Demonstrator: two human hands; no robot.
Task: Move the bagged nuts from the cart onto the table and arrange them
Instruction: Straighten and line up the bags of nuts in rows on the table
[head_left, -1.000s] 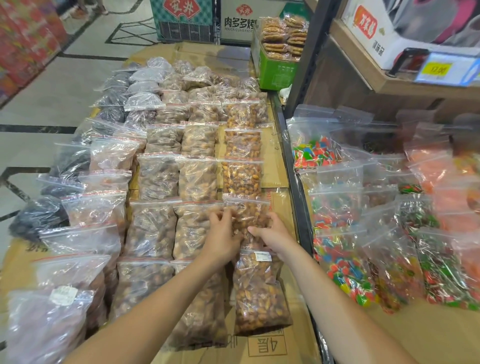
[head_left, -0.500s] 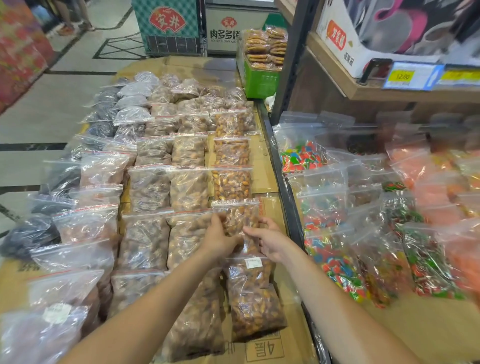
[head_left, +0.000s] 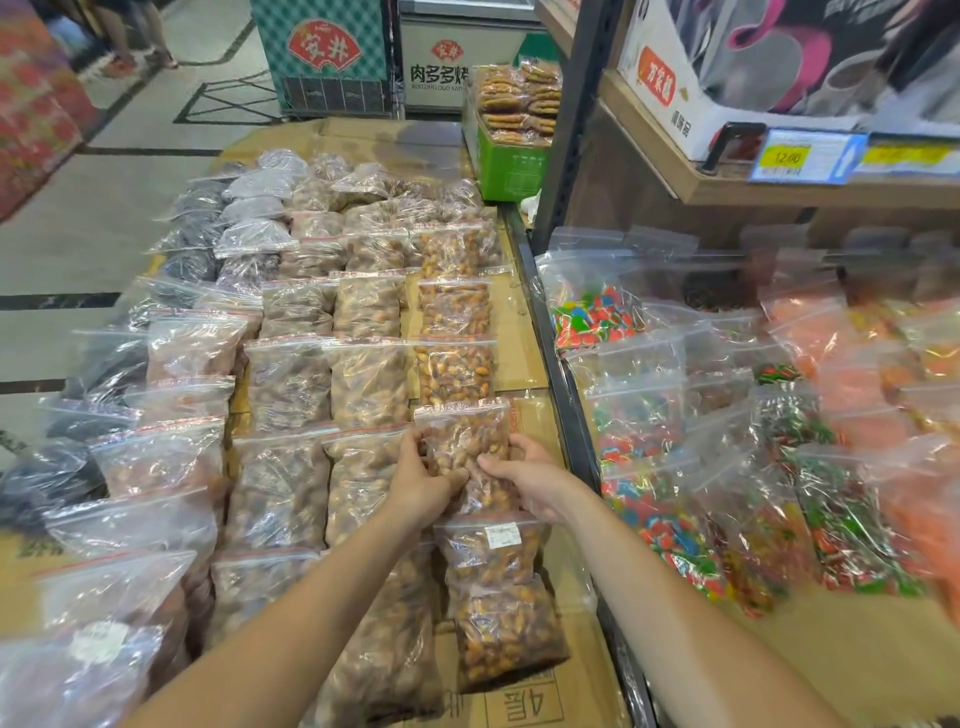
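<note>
1. Clear plastic bag of nuts (head_left: 465, 441), zip-sealed with a red strip, lies on the cardboard-covered table (head_left: 519, 332) in the row nearest the black rail (head_left: 563, 384).
2. Left hand (head_left: 423, 478) grasps the bag's left edge; fingers curl onto the plastic, thumb on top.
3. Right hand (head_left: 530, 480) grasps the bag's right edge; fingers curl round its side, thumb lies across the front.
4. Bag's lower end overlaps the labelled bag (head_left: 493, 551) next in line toward the camera, which carries a white sticker.
5. Beyond the held bag, three further bags of the same orange-brown nuts (head_left: 452, 364) continue the row alongside the rail.
6. Left of that row, farther from the rail, lie rows of paler nut bags (head_left: 366, 379), then bags with dark contents (head_left: 192, 228) at the far edge.
7. Across the rail, on the lower shelf (head_left: 857, 649), lie bags of coloured sweets (head_left: 670, 519).
8. Green box (head_left: 511, 166) of packaged biscuits stands at the rail's far end.
</note>
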